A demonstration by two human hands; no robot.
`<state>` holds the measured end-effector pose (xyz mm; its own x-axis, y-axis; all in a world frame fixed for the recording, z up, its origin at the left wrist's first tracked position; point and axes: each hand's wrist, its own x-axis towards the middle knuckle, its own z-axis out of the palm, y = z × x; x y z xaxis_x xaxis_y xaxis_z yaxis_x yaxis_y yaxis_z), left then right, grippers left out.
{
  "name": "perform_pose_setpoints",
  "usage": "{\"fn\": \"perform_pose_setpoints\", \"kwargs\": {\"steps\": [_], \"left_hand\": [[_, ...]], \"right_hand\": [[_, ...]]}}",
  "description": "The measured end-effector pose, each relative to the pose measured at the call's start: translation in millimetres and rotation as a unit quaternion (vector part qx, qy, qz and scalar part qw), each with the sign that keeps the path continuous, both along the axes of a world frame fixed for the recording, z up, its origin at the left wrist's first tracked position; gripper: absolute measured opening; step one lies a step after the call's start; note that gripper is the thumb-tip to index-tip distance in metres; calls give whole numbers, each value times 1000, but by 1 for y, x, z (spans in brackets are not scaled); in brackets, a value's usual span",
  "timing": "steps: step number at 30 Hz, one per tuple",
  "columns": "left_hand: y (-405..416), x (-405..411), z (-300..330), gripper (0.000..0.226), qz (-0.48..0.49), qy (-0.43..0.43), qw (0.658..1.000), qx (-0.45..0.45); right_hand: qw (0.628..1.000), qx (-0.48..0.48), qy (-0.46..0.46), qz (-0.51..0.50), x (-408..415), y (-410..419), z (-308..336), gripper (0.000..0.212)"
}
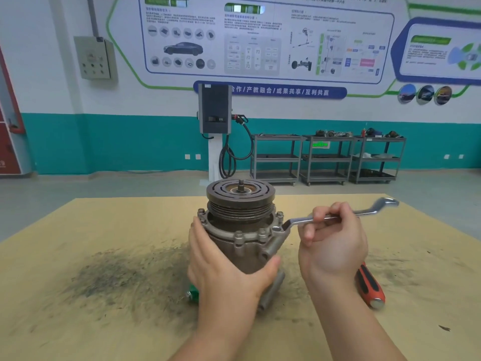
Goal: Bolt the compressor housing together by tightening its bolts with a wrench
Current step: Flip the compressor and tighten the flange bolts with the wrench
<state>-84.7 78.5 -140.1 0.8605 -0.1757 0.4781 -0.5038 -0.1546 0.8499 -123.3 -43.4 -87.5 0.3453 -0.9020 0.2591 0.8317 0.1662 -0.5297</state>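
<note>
At lower right of the frame you see a red-and-black screwdriver handle point(369, 286) on the yellowish tabletop point(104, 295) (smudged dark at left). Behind, centre, stands a charging station point(215, 109); right, three shelving carts point(328, 158).

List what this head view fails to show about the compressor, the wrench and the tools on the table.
- Compressor housing: its lower front and base are hidden by the left hand.
- Wrench: its mid handle is covered by the right hand; the bolt under its ring end is not visible.
- Red-handled tool: its working end is hidden behind the right forearm.
- Green object: mostly hidden behind the left wrist, so unidentifiable.
</note>
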Motion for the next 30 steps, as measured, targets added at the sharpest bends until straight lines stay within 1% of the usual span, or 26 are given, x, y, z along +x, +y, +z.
{"fn": "perform_pose_setpoints", "kwargs": {"steps": [2, 4, 5, 7, 9, 11, 12, 13, 15, 16, 19, 22, 24, 25, 27, 30], "left_hand": [[-1, -7, -4, 128, 15, -27, 1000, 2], [4, -1, -2, 114, 33, -43, 999, 0], [7, 6, 1, 111, 39, -46, 998, -8], [14, 26, 9, 114, 27, -40, 999, -19], [24, 49, 15, 121, -35, -11, 999, -6], [33, 68, 20, 122, -136, 22, 990, 17], [35, 75, 21, 117, -182, 33, 983, 20], [35, 81, 20, 108, -218, 40, 975, 12], [35, 87, 20, 86, -256, 45, 966, -8], [34, 89, 20, 80, -264, 48, 963, -16], [36, 89, 15, 74, -260, 50, 964, -36], [38, 85, 13, 73, -228, 31, 972, -41], [38, 82, 12, 77, -207, 24, 977, -47], [38, 81, 11, 78, -197, 22, 979, -51], [37, 76, 9, 76, -172, 13, 983, -60], [33, 65, 5, 78, -117, 1, 991, -72]], "right_hand": [[999, 37, -4, 39, 2, -2, -1, 30], [997, 57, -8, 54, 2, -5, 0, 30], [997, 61, -12, 55, 1, -6, 1, 30], [997, 60, -17, 48, 0, -7, 1, 28], [997, 52, -14, 49, 1, -7, 0, 27], [997, 39, -6, 64, 4, -6, 0, 28], [997, 30, 1, 72, 5, -5, 0, 28], [997, 20, 10, 77, 6, -4, 1, 28], [997, 2, 24, 69, 6, -4, 2, 28], [998, -10, 31, 53, 5, -4, 1, 28], [996, -68, 39, -47, 2, 4, -3, 25], [979, -143, -7, -147, 2, 19, -8, 27], [968, -178, -25, -178, 2, 25, -9, 28], [965, -185, -26, -186, 1, 26, -10, 25], [963, -187, -23, -193, -1, 26, -14, 20], [960, -195, -13, -201, -5, 24, -20, 21]]}}
